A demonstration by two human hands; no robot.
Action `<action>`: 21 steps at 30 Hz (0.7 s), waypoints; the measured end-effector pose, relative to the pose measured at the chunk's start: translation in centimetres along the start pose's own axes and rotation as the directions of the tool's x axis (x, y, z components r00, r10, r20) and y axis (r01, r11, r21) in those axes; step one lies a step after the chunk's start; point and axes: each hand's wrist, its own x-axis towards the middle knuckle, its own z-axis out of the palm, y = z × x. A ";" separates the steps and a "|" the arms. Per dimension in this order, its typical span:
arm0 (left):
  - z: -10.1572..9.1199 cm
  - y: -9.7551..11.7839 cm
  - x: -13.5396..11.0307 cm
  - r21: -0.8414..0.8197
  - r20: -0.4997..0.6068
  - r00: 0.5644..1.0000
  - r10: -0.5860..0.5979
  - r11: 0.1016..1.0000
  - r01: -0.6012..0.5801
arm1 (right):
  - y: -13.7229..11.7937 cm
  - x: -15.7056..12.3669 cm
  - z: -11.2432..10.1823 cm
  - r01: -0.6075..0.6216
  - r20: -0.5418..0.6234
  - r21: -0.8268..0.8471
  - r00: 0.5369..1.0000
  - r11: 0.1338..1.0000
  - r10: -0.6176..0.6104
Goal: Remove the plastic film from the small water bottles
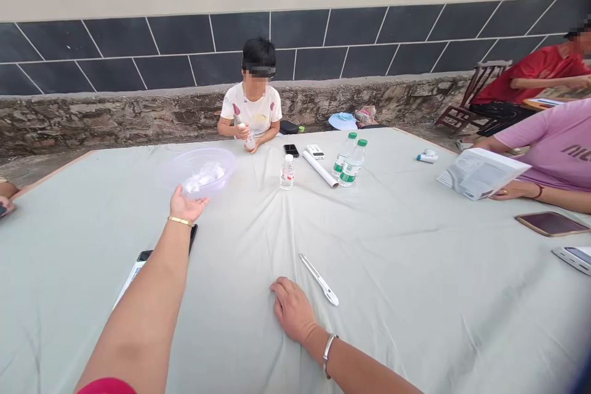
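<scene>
My left hand (188, 204) reaches out with palm turned up and fingers extended, at the near rim of a translucent purple basin (229, 163). Whether it touches the rim I cannot tell. White fluffy material (205, 176) lies in the basin. My right hand (292, 308) rests loosely on the pale tablecloth (240, 301), palm down, holding nothing. Just to its right lies a white utility knife (319, 280). Beneath my left forearm, a dark phone (192, 237) and a white item (129, 277) are partly hidden.
Across the table a person (255, 104) handles a small clear bottle. Nearby stand a water bottle (287, 173), two green-capped bottles (351, 164), and a white roll (320, 168). At right, a person in pink holds a leaflet (482, 173); a phone (551, 223) lies close.
</scene>
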 end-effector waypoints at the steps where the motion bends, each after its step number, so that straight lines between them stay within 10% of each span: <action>1: 0.3 -1.1 -1.2 -0.052 0.007 0.998 -0.057 0.997 0.058 | 0.0 0.0 0.0 0.003 0.005 0.002 1.000 1.000 -0.003; 7: 2.1 -7.3 -11.5 -0.449 0.094 0.942 -0.323 0.831 0.329 | -0.1 0.1 0.0 0.019 -0.005 0.000 1.000 1.000 -0.019; 11: 3.6 -9.6 -19.5 0.152 0.153 0.959 -0.239 0.964 0.216 | -0.2 0.2 -0.1 0.015 0.006 -0.005 1.000 1.000 -0.015; 15: 5.1 -10.9 -24.4 0.330 0.226 0.962 -0.156 0.941 0.075 | -0.5 0.4 -0.3 0.014 0.026 -0.025 1.000 1.000 -0.013; 21: 5.9 -11.3 -24.7 0.745 0.351 0.932 -0.091 0.630 -0.219 | -0.6 0.4 -0.3 0.006 0.022 -0.040 1.000 0.999 -0.005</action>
